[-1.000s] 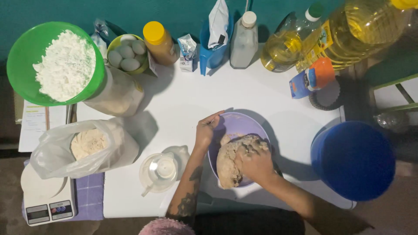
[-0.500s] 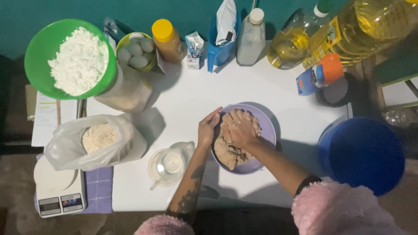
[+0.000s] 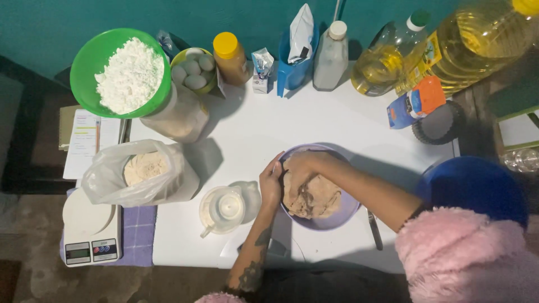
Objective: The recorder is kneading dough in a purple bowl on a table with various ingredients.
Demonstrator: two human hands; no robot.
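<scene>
The dough (image 3: pixel 311 196) is pressed by the spread right hand (image 3: pixel 300 168); the bowl (image 3: pixel 337 220) (steadied by the flat left hand (image 3: pixel 271 185)) could be tipped by pressure near its rim.

right hand (image 3: pixel 300 168) shifted from dough's (image 3: pixel 314 196) middle to its upper left, dough now more exposed

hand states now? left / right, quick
Left hand: open, braced against the rim of the purple bowl.
Right hand: pressed into the dough; grip cannot be told.
</scene>
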